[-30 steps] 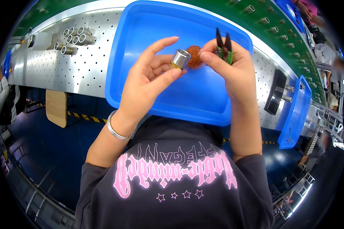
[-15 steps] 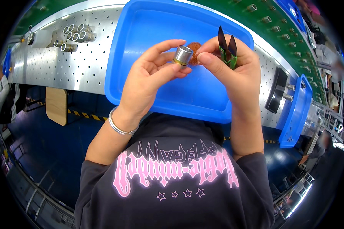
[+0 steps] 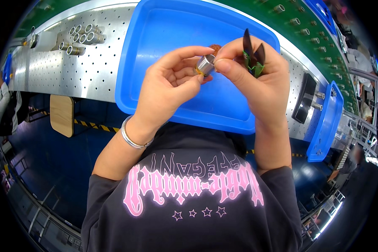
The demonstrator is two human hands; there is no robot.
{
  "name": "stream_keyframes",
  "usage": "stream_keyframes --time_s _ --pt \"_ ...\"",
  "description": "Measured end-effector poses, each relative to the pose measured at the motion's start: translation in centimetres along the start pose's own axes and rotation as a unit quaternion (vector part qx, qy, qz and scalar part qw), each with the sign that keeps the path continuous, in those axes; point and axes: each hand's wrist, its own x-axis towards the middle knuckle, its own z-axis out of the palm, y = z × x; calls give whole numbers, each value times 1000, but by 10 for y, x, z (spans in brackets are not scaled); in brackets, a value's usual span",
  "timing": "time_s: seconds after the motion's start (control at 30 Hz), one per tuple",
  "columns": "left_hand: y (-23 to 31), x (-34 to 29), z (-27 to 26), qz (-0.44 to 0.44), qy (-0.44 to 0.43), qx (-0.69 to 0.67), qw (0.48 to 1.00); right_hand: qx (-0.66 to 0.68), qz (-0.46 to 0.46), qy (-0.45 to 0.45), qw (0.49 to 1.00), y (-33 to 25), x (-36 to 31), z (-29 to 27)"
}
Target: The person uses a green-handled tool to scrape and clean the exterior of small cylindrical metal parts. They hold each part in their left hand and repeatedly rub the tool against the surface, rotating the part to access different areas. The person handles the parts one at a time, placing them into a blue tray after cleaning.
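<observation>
Over a blue tray (image 3: 176, 23), my left hand (image 3: 166, 86) grips a short shiny metal sleeve (image 3: 205, 64) between fingertips and thumb. The sleeve is tilted, its mouth toward my right hand, with a yellowish band round its lower end. My right hand (image 3: 260, 84) has thumb and forefinger pinched together at the sleeve's rim; whether something small is between them, I cannot tell. Tucked in that same hand are small snips (image 3: 251, 56), dark blades pointing up and green handles partly hidden. Behind the fingertips shows a rough reddish-brown wad (image 3: 215, 48), mostly covered.
Several metal sleeves (image 3: 88, 38) stand on the perforated metal table (image 3: 105, 80) at the left. A black tray (image 3: 304, 98) and a smaller blue tray (image 3: 322, 126) lie at the right. Along the far side runs a green belt (image 3: 264, 14) carrying more sleeves. A wooden stool seat (image 3: 61, 115) is at lower left.
The sleeve has tipped toward my right hand and sits slightly lower. My right fingertips have come to its rim. Less of the reddish-brown wad shows now.
</observation>
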Motion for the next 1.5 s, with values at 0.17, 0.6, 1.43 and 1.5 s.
stream_keyframes --time_s 0.17,0.6,1.43,1.5 --pt "0 1 -1 -4 -8 -1 1000 50 -3 17 999 5 0 1" --pt "-1 4 -11 -54 48 -91 993 -168 33 18 985 15 0 -5" --pt "-1 1 -9 -19 57 -55 997 -273 -33 49 960 28 -12 -5" --pt "-2 1 -8 -17 56 -55 997 -257 -25 50 965 29 -12 -5"
